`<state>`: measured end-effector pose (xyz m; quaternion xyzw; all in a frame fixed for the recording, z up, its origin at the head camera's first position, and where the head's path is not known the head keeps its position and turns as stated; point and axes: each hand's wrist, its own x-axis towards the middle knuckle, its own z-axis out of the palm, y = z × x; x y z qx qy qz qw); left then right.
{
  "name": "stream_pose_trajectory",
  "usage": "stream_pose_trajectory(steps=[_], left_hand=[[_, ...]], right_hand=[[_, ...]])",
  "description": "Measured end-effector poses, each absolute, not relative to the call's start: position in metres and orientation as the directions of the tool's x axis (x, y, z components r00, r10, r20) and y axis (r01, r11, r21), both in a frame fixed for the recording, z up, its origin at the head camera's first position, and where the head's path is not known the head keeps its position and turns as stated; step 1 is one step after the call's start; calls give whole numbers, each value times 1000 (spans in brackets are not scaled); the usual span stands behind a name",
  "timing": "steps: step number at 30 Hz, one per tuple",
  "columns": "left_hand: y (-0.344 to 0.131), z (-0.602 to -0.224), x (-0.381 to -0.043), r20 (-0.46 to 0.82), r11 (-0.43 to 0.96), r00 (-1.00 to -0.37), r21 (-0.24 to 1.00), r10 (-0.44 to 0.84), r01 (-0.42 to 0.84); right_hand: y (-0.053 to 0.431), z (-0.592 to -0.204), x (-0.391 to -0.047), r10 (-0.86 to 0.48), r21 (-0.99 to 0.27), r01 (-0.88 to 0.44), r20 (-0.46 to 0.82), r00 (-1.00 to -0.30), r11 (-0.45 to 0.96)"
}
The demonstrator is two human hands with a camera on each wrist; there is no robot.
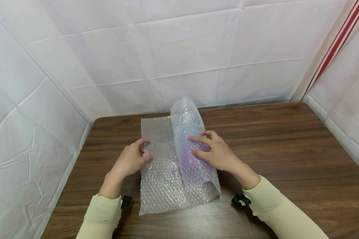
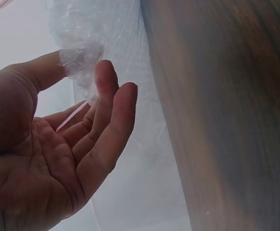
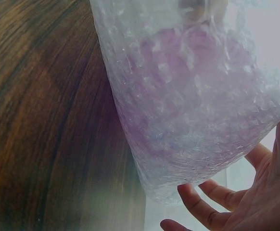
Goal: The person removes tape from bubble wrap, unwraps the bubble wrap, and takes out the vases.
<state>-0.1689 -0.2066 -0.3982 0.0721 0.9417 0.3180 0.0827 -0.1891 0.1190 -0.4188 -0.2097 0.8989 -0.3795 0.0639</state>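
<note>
Bubble wrap point(image 1: 160, 186) lies on the wood-grain surface point(image 1: 281, 149) between both hands, right side folded over a blue-purple item point(image 1: 186, 159) (shape unclear through the film). Left hand point(image 1: 131, 158) at the wrap's left edge, fingers bent; can't tell if it's pinching. Right hand point(image 1: 219, 152) loose, fingers spread, resting on the folded part.

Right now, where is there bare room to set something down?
Widest: the tabletop between the right hand and the right white sheet. A narrower strip lies between the left hand and the left white sheet. Crowded: the middle, under bubble wrap and both hands.
</note>
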Motion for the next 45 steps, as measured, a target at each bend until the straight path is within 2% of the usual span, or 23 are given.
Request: stream_pose_trajectory(steps=[29,45], left_hand=[[-212,-414,-169,-322,802,-931,595,172,-57],[-213,-423,-171,-360,783,-919,614,161,-103]], right_hand=[[119,-417,-189,-423,-709,-322,37,-905,627],[119,-418,-189,-422,-714,-308,19,-907,629]])
